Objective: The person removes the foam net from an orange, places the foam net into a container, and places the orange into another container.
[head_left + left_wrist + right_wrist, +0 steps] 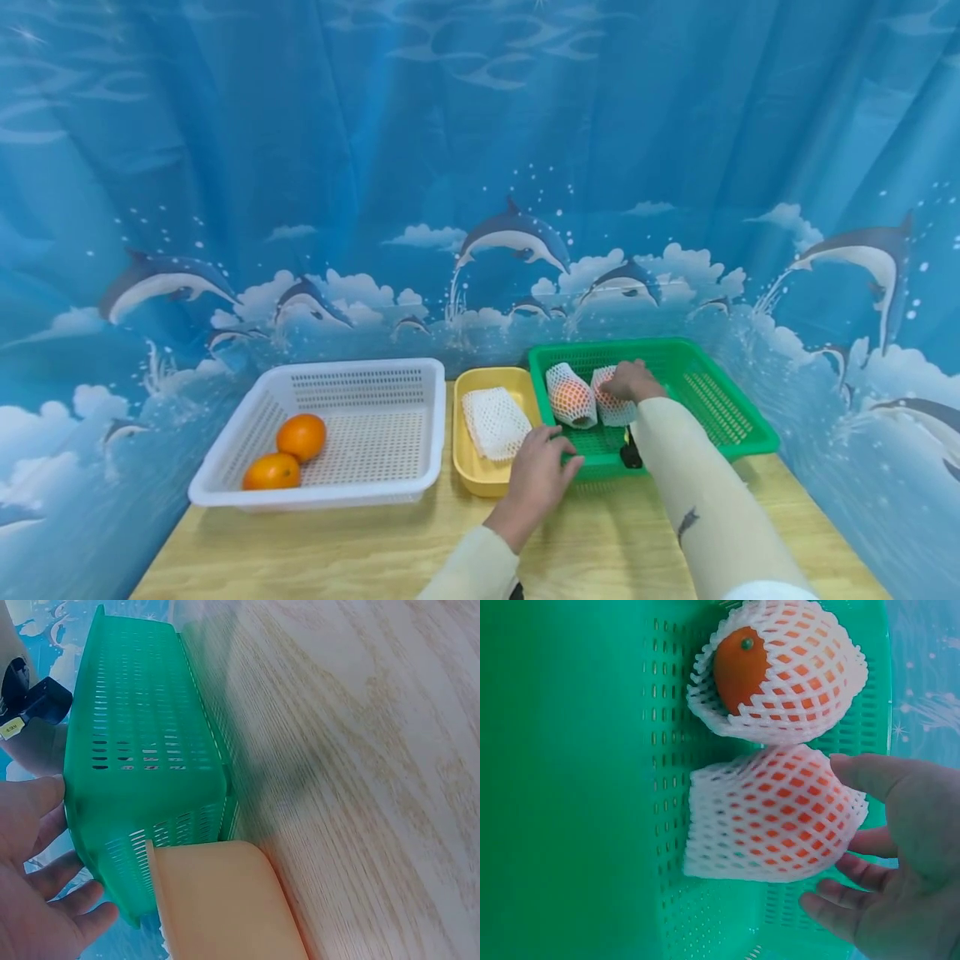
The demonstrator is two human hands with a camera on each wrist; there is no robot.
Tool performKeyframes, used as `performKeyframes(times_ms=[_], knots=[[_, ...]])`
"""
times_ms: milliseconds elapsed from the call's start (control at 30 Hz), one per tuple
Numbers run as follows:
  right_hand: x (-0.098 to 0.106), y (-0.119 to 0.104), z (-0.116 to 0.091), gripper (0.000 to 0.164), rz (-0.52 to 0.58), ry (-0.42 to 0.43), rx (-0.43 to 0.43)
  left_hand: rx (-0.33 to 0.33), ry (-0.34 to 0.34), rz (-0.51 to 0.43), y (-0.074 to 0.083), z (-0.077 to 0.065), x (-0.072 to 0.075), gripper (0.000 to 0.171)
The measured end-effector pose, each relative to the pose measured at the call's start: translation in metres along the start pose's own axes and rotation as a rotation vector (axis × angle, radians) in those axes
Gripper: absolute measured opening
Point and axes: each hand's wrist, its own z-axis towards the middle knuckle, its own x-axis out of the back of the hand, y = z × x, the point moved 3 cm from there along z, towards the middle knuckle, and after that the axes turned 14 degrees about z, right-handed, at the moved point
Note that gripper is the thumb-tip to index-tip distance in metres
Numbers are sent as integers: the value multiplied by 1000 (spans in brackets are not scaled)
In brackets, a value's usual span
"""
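In the green basket [731, 410], two oranges in white foam nets lie side by side. My right hand [634, 382] reaches in over the right netted orange [780, 817]. In the right wrist view its thumb and fingertips are spread at one end of that net, without curling round it. The other netted orange [799, 671] lies beside it, its stem end showing bare. My left hand [542, 467] is at the basket's near left corner, fingers loosely bent, fingertips right at the rim in the left wrist view.
A yellow tray [480, 479] with white foam nets [497, 423] stands left of the green basket. Further left, a white basket [427, 425] holds two bare oranges [302, 437]. All stand on a wooden table [315, 550] before a blue dolphin-print curtain [420, 125].
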Motion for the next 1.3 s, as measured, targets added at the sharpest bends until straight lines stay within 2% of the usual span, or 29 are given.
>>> performKeyframes(times_ms=[100,267,600,900,1067,1300], knots=[[0,1,-1,59,4,4,-3,0,-2,1,0,-1,0,19],[-2,1,-7,84,62,-37,-37,2,5,2,0,-2,0,19],[-8,11,1,114,139,-54,-104,1,23,10,0,-3,-2,18],[-13,8,-4,98,237,-6,-59,18,19,-6,-2,-4,-2,19],[-11,7,-9,97,245,27,-35,20,17,-5,-2,-5,-3,19],[-4,6,-14,96,220,55,-50,23,11,-14,0,-4,-2,20]])
